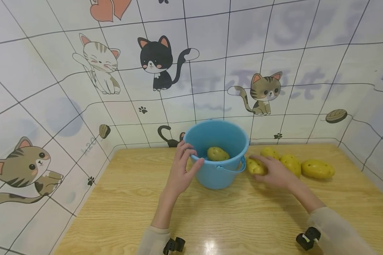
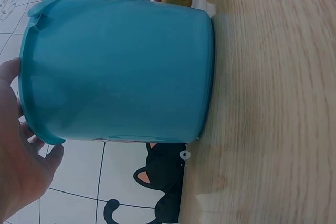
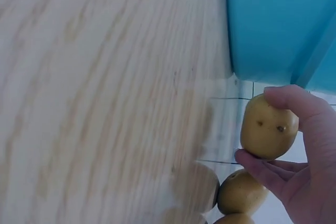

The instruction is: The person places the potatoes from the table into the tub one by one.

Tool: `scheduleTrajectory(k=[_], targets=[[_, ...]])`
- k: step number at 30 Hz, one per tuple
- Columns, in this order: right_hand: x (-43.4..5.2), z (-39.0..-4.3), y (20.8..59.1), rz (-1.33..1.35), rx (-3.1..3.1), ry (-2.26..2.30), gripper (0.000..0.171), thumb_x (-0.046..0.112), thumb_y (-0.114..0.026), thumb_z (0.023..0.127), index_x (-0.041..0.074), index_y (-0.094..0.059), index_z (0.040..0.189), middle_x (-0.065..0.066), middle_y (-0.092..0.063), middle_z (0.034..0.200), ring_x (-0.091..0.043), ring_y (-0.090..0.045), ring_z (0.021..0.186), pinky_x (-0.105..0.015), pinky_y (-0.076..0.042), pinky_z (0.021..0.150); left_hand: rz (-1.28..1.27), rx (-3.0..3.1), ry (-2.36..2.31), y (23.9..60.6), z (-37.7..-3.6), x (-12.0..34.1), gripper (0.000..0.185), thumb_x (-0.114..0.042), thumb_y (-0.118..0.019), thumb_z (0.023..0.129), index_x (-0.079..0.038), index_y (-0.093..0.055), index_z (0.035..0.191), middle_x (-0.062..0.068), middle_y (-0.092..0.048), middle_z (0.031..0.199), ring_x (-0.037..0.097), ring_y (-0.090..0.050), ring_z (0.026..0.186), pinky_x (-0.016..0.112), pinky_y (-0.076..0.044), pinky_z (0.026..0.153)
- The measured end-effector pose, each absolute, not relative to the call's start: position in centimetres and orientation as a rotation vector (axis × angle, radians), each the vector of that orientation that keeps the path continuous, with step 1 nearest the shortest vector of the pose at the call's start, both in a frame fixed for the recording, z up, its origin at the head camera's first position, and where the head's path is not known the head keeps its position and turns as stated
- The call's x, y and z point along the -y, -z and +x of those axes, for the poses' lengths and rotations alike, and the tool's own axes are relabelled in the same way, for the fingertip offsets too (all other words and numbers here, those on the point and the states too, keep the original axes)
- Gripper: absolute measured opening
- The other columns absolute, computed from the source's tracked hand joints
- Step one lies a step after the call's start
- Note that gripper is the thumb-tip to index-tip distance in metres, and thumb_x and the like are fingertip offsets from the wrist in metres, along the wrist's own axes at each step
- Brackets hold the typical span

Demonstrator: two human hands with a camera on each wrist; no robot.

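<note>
Cartoon cats cover the tiled wall (image 1: 210, 71) behind a pale wooden table (image 1: 229, 216), and near the table's back edge stands a blue bucket (image 1: 217, 157). The left hand (image 1: 182, 170) is at the bucket's left rim, thumb on the outer wall and fingers curled over the lip, so it grips the bucket. The left wrist view shows the same: the palm (image 2: 18, 150) pressed against the rim of the bucket (image 2: 118, 66).

Just right of the bucket, the right hand (image 1: 274, 171) has its fingers closed round a potato (image 1: 255, 166). The right wrist view confirms it, with thumb and fingers pinching the potato (image 3: 269, 127), which sits just beside the bucket's wall (image 3: 278, 24).

Counting potatoes: five in all. One lies inside the bucket (image 1: 217, 154), one is in the right hand, and three more lie in a loose row (image 1: 293, 164) toward the back right corner of the table. One bucket, with its handle folded down at the right side.
</note>
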State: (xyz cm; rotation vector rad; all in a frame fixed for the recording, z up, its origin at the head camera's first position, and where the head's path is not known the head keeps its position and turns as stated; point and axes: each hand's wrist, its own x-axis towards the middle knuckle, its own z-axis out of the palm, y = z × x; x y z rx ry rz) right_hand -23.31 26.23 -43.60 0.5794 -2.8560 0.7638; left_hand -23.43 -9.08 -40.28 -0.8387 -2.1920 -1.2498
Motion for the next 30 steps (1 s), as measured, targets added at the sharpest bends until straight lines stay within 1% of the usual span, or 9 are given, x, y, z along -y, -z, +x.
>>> scheduleTrajectory(k=[2, 5, 8, 10, 12, 16, 22, 25, 30], targets=[[-26.5, -23.5, 43.5, 0.601, 2.8, -0.785, 0.068, 0.026, -0.081, 0.085, 0.007, -0.052, 0.143, -0.025, -0.062, 0.121, -0.038, -0.061, 0.101, -0.052, -0.053, 0.077, -0.839, 2.192, 1.249, 40.2, -23.4, 9.0, 0.019, -0.03, -0.063, 0.099, -0.013, -0.055, 0.104, 0.005, -0.046, 0.132, 0.036, -0.024, 0.148, 0.061, -0.025, 0.115], [-26.7, -23.7, 43.2, 0.61, 2.741, -0.836, 0.069, 0.025, -0.083, 0.084, 0.006, -0.052, 0.143, -0.018, -0.065, 0.11, -0.024, -0.058, 0.085, -0.036, -0.05, 0.067, -0.841, 2.19, 1.248, 40.1, -23.3, 9.0, 0.02, -0.029, -0.063, 0.1, -0.012, -0.055, 0.104, 0.006, -0.047, 0.131, 0.036, -0.024, 0.148, 0.061, -0.025, 0.115], [-26.9, -23.7, 42.7, 0.579, 2.714, -0.879, 0.07, 0.027, -0.082, 0.086, 0.007, -0.05, 0.145, -0.019, -0.063, 0.107, -0.02, -0.055, 0.08, -0.03, -0.048, 0.062, -0.839, 2.186, 1.251, 40.1, -23.3, 9.1, 0.019, -0.029, -0.063, 0.1, -0.012, -0.055, 0.103, 0.006, -0.047, 0.13, 0.035, -0.024, 0.148, 0.06, -0.026, 0.115], [-26.9, -23.6, 42.4, 0.56, 2.697, -0.894, 0.07, 0.027, -0.081, 0.087, 0.006, -0.049, 0.146, -0.023, -0.061, 0.112, -0.024, -0.057, 0.084, -0.033, -0.051, 0.064, -0.836, 2.186, 1.256, 40.1, -23.3, 9.1, 0.019, -0.03, -0.063, 0.1, -0.012, -0.055, 0.102, 0.005, -0.047, 0.13, 0.034, -0.024, 0.148, 0.06, -0.025, 0.115], [-27.0, -23.5, 42.1, 0.535, 2.684, -0.888, 0.07, 0.029, -0.08, 0.089, 0.008, -0.047, 0.147, -0.027, -0.058, 0.12, -0.031, -0.059, 0.091, -0.039, -0.053, 0.069, -0.835, 2.183, 1.257, 40.1, -23.3, 9.1, 0.019, -0.03, -0.063, 0.1, -0.013, -0.055, 0.102, 0.005, -0.047, 0.13, 0.034, -0.023, 0.148, 0.06, -0.025, 0.115], [-26.9, -23.3, 41.5, 0.49, 2.655, -0.86, 0.07, 0.031, -0.079, 0.09, 0.011, -0.046, 0.148, -0.028, -0.053, 0.13, -0.038, -0.057, 0.102, -0.05, -0.053, 0.076, -0.832, 2.185, 1.26, 40.2, -23.4, 9.1, 0.018, -0.029, -0.064, 0.099, -0.013, -0.055, 0.103, 0.005, -0.047, 0.131, 0.033, -0.023, 0.149, 0.061, -0.025, 0.115], [-26.7, -23.0, 40.5, 0.468, 2.6, -0.877, 0.069, 0.027, -0.078, 0.09, 0.012, -0.046, 0.149, -0.027, -0.053, 0.129, -0.037, -0.056, 0.102, -0.055, -0.053, 0.078, -0.818, 2.198, 1.265, 40.2, -23.3, 9.1, 0.018, -0.029, -0.064, 0.099, -0.013, -0.056, 0.103, 0.004, -0.048, 0.131, 0.032, -0.022, 0.15, 0.062, -0.026, 0.115], [-26.6, -22.7, 39.9, 0.431, 2.601, -0.892, 0.07, 0.03, -0.077, 0.091, 0.013, -0.044, 0.151, -0.029, -0.05, 0.129, -0.039, -0.056, 0.103, -0.058, -0.053, 0.08, -0.817, 2.199, 1.262, 40.2, -23.3, 9.1, 0.019, -0.029, -0.064, 0.099, -0.013, -0.056, 0.103, 0.004, -0.048, 0.131, 0.032, -0.023, 0.149, 0.061, -0.026, 0.115], [-26.4, -22.3, 39.0, 0.38, 2.589, -0.894, 0.071, 0.035, -0.075, 0.092, 0.017, -0.043, 0.152, -0.028, -0.05, 0.126, -0.039, -0.055, 0.102, -0.056, -0.052, 0.078, -0.829, 2.166, 1.271, 40.3, -23.4, 9.1, 0.018, -0.03, -0.064, 0.099, -0.013, -0.057, 0.102, 0.007, -0.05, 0.127, 0.033, -0.025, 0.148, 0.06, -0.026, 0.115]])
